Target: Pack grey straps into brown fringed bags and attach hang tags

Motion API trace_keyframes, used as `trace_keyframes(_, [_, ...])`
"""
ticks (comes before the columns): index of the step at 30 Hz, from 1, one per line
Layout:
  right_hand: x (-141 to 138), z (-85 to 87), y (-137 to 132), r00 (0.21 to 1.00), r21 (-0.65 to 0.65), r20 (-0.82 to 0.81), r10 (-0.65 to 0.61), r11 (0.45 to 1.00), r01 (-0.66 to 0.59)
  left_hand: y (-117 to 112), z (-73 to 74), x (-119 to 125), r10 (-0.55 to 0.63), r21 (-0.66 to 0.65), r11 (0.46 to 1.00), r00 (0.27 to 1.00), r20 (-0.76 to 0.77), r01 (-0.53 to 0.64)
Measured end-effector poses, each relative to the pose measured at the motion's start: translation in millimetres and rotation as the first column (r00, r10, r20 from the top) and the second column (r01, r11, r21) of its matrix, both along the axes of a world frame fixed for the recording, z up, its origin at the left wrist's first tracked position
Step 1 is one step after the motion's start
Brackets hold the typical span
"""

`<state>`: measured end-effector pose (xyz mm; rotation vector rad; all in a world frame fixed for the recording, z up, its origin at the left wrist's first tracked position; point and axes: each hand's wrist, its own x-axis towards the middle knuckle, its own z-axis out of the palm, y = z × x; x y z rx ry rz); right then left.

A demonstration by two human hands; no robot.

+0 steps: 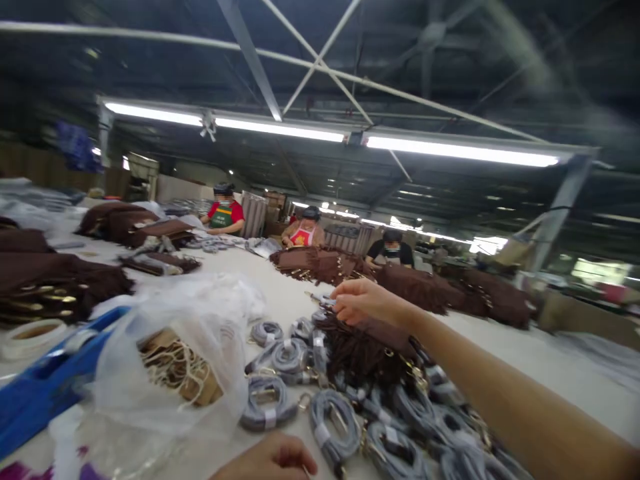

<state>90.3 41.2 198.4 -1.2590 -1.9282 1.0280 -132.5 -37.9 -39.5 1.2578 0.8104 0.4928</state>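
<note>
My right hand [361, 301] reaches over a pile of brown fringed pieces [357, 350], its fingers pinched together. At the fingertips is a grey strap [323, 300] with a metal clasp. My left hand [270, 459] rests low at the bottom edge, partly cut off by the frame. Its fingers are loosely bent and slightly apart, with nothing visible in them. Beside it lie grey coiled straps [334, 427], bound with white bands and fitted with gold-coloured clasps. More coils [289, 357] lie between the fringed pile and a clear plastic bag [115, 380].
The bag holds brown tags with white strings [183, 370]. To its left are a blue tape dispenser [55, 387] and a tape roll [33, 339]. Brown stacks [55, 280] line the white table [235, 267]. Several co-workers, one in a green apron [225, 217], sit across.
</note>
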Motion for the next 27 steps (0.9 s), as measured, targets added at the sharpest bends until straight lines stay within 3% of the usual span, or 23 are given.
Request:
trace_keyframes(5, [76,-50.5,-57,0.954,-0.107,0.293,-0.054,0.990,0.089,-1,6.0,16,-0.090,0.010,0.996,0.996,0.006,0.090])
trace_keyframes(9, [101,-90.9,-108,0.904,-0.132,0.425,-0.036,0.986,0.101,-3,12.2,16,-0.086,0.031,0.996,0.995,-0.055,0.087])
trace_keyframes(12, [94,-126.0,-135,0.864,-0.114,0.503,0.019,0.992,0.045,-3,11.0,18,-0.055,0.051,0.997,0.996,-0.076,0.059])
trace_keyframes(15, [70,-161.6,-146,0.829,0.011,0.556,-0.058,0.998,0.062,-3,8.1,20,-0.021,0.039,0.999,0.998,-0.062,0.023])
trace_keyframes(22, [27,-242.7,-118,0.680,0.261,0.675,-0.286,0.955,0.143,-5,8.3,24,0.071,0.021,0.997,0.997,-0.037,-0.070])
trace_keyframes(24, [26,-254.9,-112,0.665,0.325,0.672,-0.325,0.937,0.129,-5,5.6,23,0.086,0.033,0.996,0.996,-0.037,-0.084])
trace_keyframes(27, [32,-252.7,-114,0.713,0.303,0.644,-0.278,0.948,0.096,-1,-3.8,22,0.085,0.056,0.995,0.996,-0.022,-0.083])
